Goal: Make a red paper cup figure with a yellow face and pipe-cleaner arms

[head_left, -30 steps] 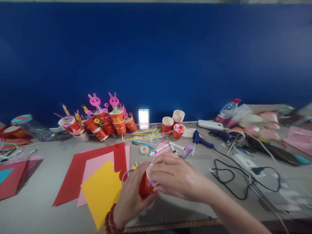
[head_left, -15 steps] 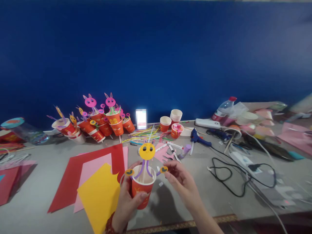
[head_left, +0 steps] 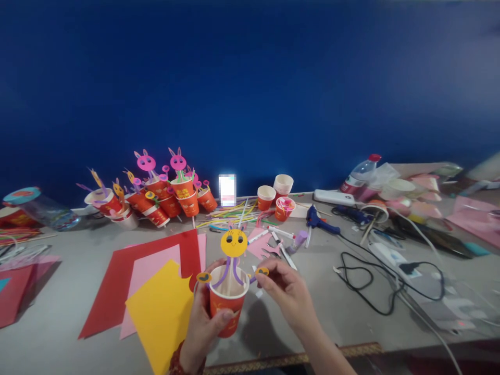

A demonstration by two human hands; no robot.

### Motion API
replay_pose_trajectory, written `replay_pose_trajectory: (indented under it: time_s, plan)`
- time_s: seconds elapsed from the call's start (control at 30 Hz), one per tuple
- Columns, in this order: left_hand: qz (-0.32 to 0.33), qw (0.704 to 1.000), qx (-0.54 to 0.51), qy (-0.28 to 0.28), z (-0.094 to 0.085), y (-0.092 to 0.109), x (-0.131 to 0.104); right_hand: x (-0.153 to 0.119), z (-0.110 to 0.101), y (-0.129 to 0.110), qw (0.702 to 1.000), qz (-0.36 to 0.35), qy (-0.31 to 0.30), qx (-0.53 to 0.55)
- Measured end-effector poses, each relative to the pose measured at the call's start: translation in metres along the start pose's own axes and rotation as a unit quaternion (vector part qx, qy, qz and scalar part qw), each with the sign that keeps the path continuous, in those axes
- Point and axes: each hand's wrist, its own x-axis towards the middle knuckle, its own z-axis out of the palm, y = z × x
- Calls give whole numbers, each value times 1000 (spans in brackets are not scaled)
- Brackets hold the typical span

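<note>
My left hand [head_left: 205, 320] is wrapped round a red paper cup [head_left: 226, 310] with a white rim, held upright above the table's front part. From the cup rises a yellow round paper face [head_left: 234, 243] with dark eyes, on purple pipe-cleaner limbs. One limb ends in a yellow disc [head_left: 203, 277] beside my left fingers. The opposite limb's yellow disc [head_left: 261, 271] is pinched between the thumb and forefinger of my right hand [head_left: 289, 294], right of the cup. The inside of the cup shows only partly.
Yellow paper [head_left: 160, 312] and red paper [head_left: 105, 286] lie at left. Behind stand decorated cups [head_left: 185, 195], loose pipe cleaners and plain cups [head_left: 266, 197]. A blue glue gun [head_left: 320, 223], black cable [head_left: 363, 286], power strip [head_left: 390, 258] and plastic bottle [head_left: 361, 172] are at right.
My right fingers have closed on the right-hand yellow disc. The paper face has shifted slightly left and now faces more upright.
</note>
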Motion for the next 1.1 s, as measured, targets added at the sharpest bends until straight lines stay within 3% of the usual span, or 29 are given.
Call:
replay_pose_trajectory:
  time_s: [0.5, 0.8, 1.1]
  plan:
    - [-77, 992, -94, 45, 0, -2, -2, -2, 5, 7, 993, -48, 40, -99]
    - [-91, 986, -129, 60, 3, 1, -2, -2, 15, 8, 998, -26, 45, -33]
    - [-92, 987, -113, 68, 2, 2, -3, -2, 14, 15, 998, -14, 32, -53]
